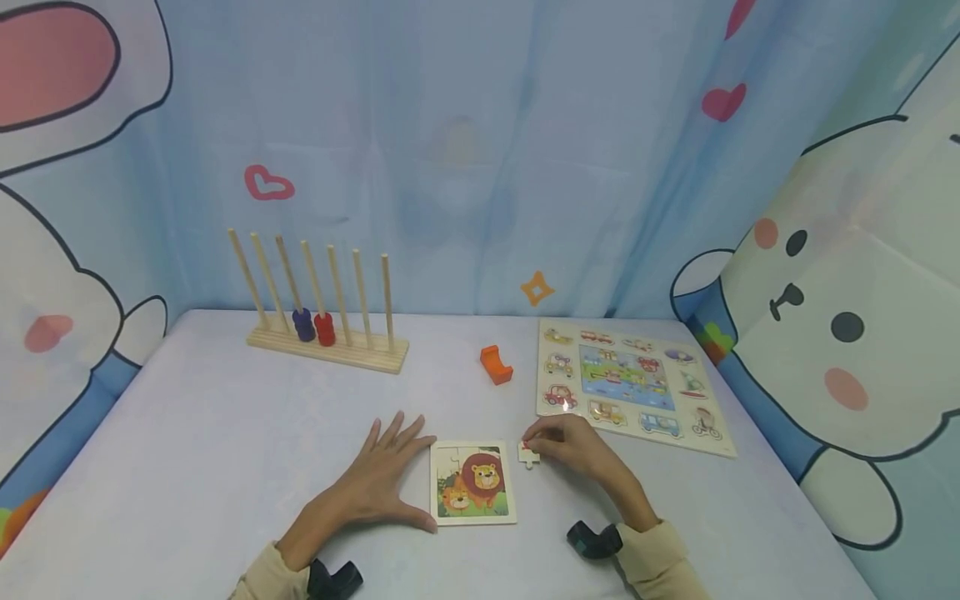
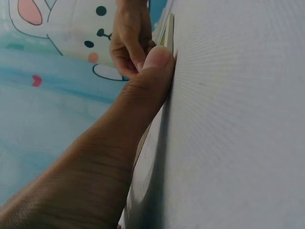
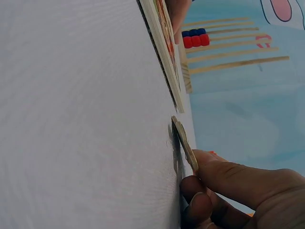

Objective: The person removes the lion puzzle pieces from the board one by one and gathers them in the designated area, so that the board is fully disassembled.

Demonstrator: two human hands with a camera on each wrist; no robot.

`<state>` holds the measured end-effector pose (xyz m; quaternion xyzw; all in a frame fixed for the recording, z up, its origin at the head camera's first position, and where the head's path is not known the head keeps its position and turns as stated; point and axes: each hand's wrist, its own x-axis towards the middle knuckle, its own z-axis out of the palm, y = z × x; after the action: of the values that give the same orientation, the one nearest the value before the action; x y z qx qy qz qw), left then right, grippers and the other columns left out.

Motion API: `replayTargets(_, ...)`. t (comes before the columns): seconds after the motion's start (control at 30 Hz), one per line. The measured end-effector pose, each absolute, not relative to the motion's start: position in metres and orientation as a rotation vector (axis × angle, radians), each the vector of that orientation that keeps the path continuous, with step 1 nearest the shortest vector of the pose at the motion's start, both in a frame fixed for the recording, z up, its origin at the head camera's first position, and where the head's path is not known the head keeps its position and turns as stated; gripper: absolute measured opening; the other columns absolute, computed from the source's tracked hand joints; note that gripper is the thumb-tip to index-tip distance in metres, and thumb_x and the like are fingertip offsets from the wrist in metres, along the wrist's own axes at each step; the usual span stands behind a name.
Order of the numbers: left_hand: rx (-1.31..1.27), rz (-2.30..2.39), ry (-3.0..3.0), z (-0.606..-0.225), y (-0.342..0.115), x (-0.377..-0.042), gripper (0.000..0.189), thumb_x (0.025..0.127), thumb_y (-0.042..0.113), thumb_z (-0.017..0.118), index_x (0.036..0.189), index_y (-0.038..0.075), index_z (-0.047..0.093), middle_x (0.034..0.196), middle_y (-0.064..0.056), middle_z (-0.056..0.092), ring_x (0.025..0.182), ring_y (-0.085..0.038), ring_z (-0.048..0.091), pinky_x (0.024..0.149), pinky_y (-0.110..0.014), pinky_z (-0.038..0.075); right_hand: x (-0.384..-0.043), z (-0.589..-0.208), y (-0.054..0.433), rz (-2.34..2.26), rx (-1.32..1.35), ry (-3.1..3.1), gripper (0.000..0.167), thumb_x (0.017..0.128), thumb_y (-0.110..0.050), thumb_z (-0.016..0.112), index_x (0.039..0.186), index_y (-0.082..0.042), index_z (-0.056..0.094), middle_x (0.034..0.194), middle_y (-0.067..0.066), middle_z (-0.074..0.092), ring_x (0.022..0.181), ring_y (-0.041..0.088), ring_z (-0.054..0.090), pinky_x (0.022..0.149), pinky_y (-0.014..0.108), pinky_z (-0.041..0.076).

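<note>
Peg rack is seen upper left. Lower centre, the left hand is spread out, the puzzle touched at its left edge; just right of that, a piece, kinda tilted, is pinched by the right hand.

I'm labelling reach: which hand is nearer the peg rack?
Left. The left hand is in front of the peg rack; the right hand, farther off to its right.

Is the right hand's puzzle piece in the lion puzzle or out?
Out. The right hand pinches the puzzle piece, and white tabletop shows between it and the lion puzzle.
</note>
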<state>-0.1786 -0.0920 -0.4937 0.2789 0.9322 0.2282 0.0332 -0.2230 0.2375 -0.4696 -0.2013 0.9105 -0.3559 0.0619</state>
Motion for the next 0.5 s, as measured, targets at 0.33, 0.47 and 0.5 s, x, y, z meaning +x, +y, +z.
replayTargets(0.33, 0.863, 0.702, 2.87, -0.4922, -0.0922, -0.1783, 0.113, 0.056, 0.078, 0.072, 0.146, 0.02, 0.039, 0.159, -0.009, 0.021, 0.147, -0.037, 0.006, 0.115, -0.061, -0.001, -0.2232, -0.4699, 0.2354, -1.054, -0.532, 2.789, 0.007, 0.086, -0.01, 0.07, 0.091, -0.014, 0.07, 0.079, -0.004, 0.062, 0.073, 0.013, 0.052, 0.064, 0.022, 0.045)
replayTargets(0.47, 0.861, 0.703, 2.871, -0.4924, -0.092, -0.1781, 0.113, 0.056, 0.078, 0.072, 0.147, 0.02, 0.039, 0.159, -0.009, 0.021, 0.147, -0.037, 0.005, 0.115, -0.061, -0.001, -0.2238, -0.4711, 0.2358, -1.045, -0.517, 2.791, 0.007, 0.086, -0.01, 0.071, 0.091, -0.015, 0.07, 0.079, -0.004, 0.061, 0.073, 0.013, 0.052, 0.064, 0.023, 0.045)
replayTargets(0.5, 0.86, 0.702, 2.871, -0.4926, -0.092, -0.1781, 0.113, 0.056, 0.078, 0.072, 0.147, 0.02, 0.039, 0.159, -0.009, 0.021, 0.147, -0.037, 0.006, 0.115, -0.061, -0.001, -0.2238, -0.4712, 0.2358, -1.042, -0.52, 2.788, 0.007, 0.086, -0.01, 0.07, 0.091, -0.015, 0.071, 0.079, -0.004, 0.061, 0.074, 0.013, 0.052, 0.065, 0.023, 0.045)
